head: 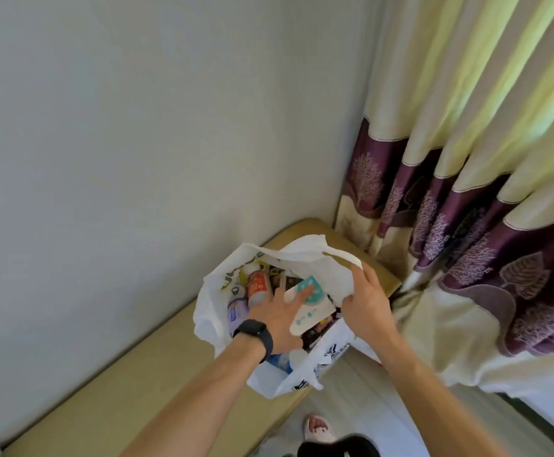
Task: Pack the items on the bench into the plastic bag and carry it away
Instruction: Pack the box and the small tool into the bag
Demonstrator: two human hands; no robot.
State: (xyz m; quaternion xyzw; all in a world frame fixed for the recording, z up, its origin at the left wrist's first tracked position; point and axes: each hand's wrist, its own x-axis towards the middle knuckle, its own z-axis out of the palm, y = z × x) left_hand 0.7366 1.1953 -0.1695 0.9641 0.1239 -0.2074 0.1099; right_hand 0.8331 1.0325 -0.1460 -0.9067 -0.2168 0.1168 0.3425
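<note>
Left hand (pixel 278 313), fingers flat, no grip, pushed pack (pixel 313 308) into bag (pixel 209 311); right hand (pixel 366 301) grip pinched its rim. Should hold mouth wide, seat pack flat.

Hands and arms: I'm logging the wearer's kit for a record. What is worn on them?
The left hand has a black watch with a plain dark rectangular face strapped round its wrist. The right hand wears nothing. No gloves or rings show, and both forearms are bare, with no sleeves in view.
</note>
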